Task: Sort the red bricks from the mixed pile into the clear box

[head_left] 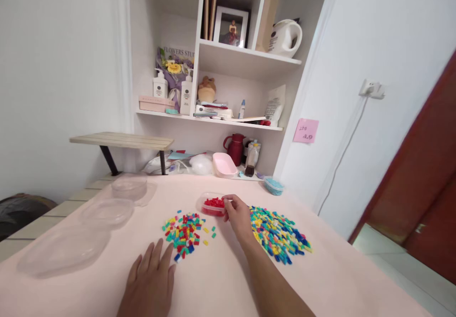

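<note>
My left hand lies flat on the pink tabletop with its fingers spread and nothing in it. Just beyond its fingertips is a small mixed pile of coloured toy bricks, red ones among them. At the right rim of a clear plastic container holding red bricks, the fingers of my right hand are drawn together. What sits between those fingertips, if anything, is hidden. Beside my right wrist spreads a larger pile of bricks, mostly blue, green, yellow and white, partly covered by the forearm.
Three clear plastic containers line the table's left side. A tub of light-blue pieces stands at the back right. Along the back are a pink tray, a dark red jug and a bottle. A wooden riser overhangs the left corner.
</note>
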Tool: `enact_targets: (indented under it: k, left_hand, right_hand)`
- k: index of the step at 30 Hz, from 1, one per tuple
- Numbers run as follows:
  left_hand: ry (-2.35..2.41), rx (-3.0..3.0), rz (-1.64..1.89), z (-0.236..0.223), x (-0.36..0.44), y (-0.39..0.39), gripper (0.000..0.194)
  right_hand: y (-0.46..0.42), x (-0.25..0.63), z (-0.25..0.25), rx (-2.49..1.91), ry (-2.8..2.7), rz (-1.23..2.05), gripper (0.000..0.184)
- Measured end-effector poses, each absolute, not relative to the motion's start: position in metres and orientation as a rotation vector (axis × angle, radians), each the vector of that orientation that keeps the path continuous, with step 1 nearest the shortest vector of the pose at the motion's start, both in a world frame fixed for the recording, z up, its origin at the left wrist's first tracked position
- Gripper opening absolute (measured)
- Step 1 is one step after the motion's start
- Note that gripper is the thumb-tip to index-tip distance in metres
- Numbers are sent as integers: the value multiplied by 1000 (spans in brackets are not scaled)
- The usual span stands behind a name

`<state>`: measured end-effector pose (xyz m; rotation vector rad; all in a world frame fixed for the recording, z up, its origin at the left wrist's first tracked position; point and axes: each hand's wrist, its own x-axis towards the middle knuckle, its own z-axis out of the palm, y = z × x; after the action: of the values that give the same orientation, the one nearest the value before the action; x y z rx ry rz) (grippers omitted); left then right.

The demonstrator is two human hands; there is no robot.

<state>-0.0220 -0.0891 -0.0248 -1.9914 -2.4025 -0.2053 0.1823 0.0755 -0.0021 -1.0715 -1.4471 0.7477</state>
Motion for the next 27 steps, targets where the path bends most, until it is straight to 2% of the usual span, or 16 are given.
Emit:
enact_targets:
  k: [6,13,22,27]
  left_hand:
    - [-2421,-1987,-151,-19,-18,-91,57]
    - [-2451,-2015,-192,-11,-15,-96,56]
    - [-2442,-2015,-115,-8,-14,-97,56]
    - [-2433,-2021,-118,-9,-14,-98,56]
  right_hand:
    - [76,184,-1,-1022,-1459,726,42]
    - [54,172,1,-840,-2008,613,19]
    - [41,162,-7,-930,-2368,386,29]
    - [43,162,-7,-968,-2428,406,28]
